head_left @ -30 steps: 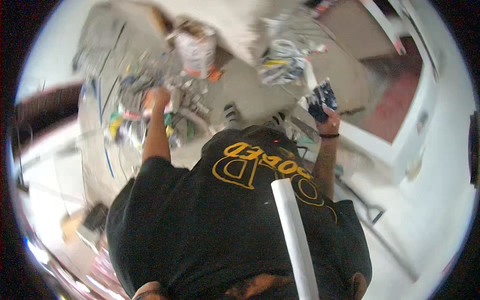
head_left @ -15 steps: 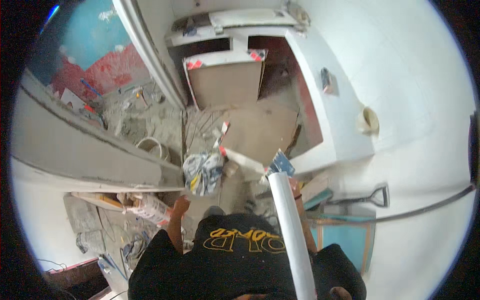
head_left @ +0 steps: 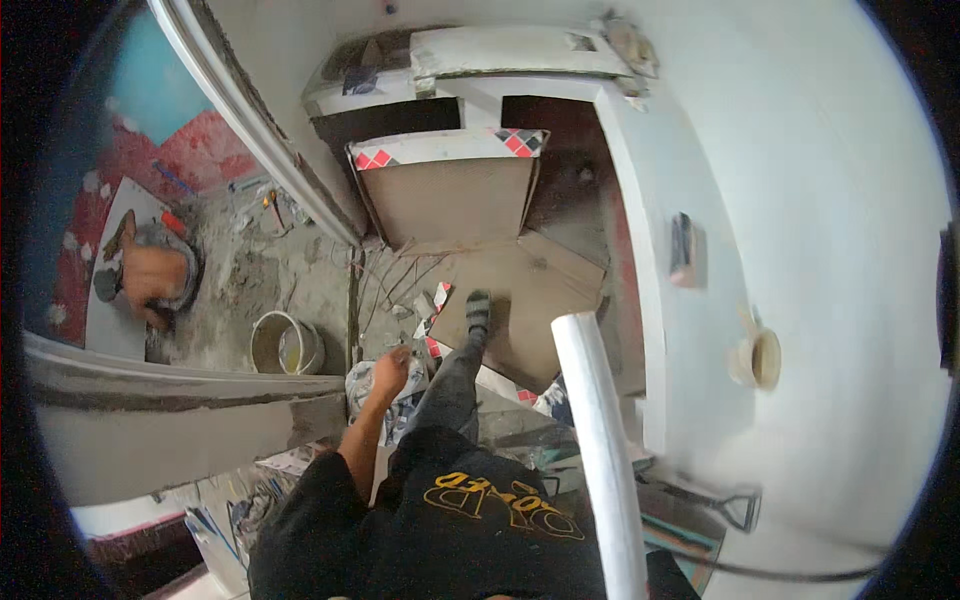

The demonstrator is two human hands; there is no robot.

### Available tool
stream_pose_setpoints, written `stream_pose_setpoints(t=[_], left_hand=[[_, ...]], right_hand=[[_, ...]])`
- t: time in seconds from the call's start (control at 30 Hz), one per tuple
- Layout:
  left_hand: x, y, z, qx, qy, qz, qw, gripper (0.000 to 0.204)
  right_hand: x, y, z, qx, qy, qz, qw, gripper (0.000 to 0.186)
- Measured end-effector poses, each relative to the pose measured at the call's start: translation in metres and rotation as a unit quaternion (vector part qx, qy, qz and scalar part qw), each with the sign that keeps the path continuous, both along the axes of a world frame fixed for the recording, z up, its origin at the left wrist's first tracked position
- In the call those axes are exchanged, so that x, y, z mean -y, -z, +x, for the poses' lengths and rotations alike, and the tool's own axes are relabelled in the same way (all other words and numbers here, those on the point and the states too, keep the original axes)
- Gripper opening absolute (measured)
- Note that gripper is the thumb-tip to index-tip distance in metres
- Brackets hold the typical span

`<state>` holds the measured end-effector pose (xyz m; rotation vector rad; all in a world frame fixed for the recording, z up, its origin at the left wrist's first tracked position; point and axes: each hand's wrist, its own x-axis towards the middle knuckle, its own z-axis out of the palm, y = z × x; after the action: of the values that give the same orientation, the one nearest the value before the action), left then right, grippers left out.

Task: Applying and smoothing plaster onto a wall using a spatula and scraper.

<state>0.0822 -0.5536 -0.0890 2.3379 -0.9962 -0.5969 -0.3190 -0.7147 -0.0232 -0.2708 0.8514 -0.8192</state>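
My left hand [head_left: 390, 372] hangs loosely curled, with nothing visible in it, above a crumpled grey-white bundle [head_left: 372, 402] on the floor. My right hand is hidden behind a long white tube [head_left: 590, 420] rising in front of my body; a dark blue-and-white piece [head_left: 554, 401] shows just left of the tube. My foot [head_left: 477, 312] in a striped sandal is on a brown board [head_left: 530, 290], beside strips with red tiles [head_left: 497, 385].
A person [head_left: 150, 275] crouches on the left beside a bucket [head_left: 287, 342], beyond a doorway frame. A counter with openings and a leaning panel [head_left: 440, 195] stands ahead. A white ledge runs along the right, with a container [head_left: 762, 358] on the wall and a shovel handle [head_left: 740, 510] lower down.
My view has swung toward the counter and adjoining room, bringing the crouching person into sight. My leg has stepped forward onto the board. My right hand, earlier holding a blue-and-white item, is now hidden.
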Motion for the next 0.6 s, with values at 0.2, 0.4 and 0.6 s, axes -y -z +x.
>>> stream_pose_setpoints(t=[0.2, 0.4, 0.6], left_hand=[[0.212, -0.011, 0.015, -0.349, 0.074, -0.111, 0.928, 0.028], [0.379, -0.149, 0.055, -0.641, 0.147, -0.133, 0.741, 0.029], [0.453, -0.239, 0.135, -0.594, -0.008, -0.259, 0.761, 0.033]], right_hand=[[0.192, -0.013, 0.132, -0.003, -0.043, -0.095, 0.995, 0.037], [0.340, -0.107, 0.305, 0.007, 0.054, 0.034, 0.998, 0.038], [0.398, -0.172, 0.393, -0.001, -0.189, -0.132, 0.973, 0.032]])
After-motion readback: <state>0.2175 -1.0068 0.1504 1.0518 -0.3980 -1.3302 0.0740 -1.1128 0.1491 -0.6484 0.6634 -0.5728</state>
